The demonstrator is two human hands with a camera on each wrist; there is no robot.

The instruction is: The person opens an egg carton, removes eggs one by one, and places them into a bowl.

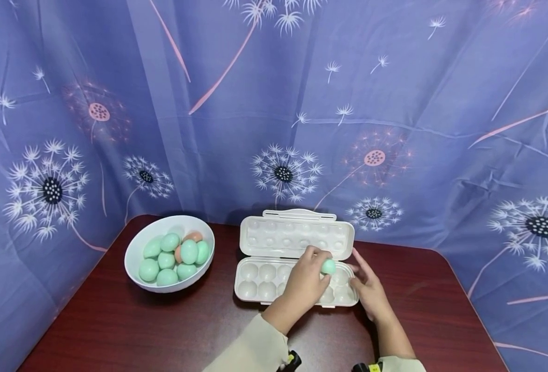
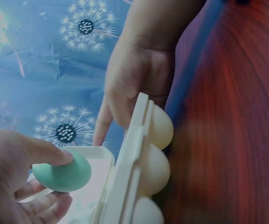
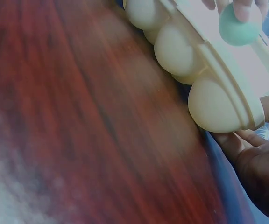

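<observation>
My left hand [image 1: 305,279] pinches a green egg [image 1: 328,266] between thumb and fingers, above the right part of a white plastic egg carton [image 1: 248,301]. The carton lies with its lid [image 1: 297,232] folded back, and pale rounded cups show in its base. In the left wrist view the egg [image 2: 67,175] is held clear of the tray. At the carton's right end my right hand [image 1: 369,289] grips the edge, one finger stretched along the lid's side. The right wrist view has its fingers [image 3: 228,142] close under the end cup.
A white bowl [image 1: 132,263] of green eggs and a few brownish ones stands on the left of the dark red wooden table [image 1: 185,330]. Behind the table hangs a blue curtain [image 1: 218,155] with dandelion prints.
</observation>
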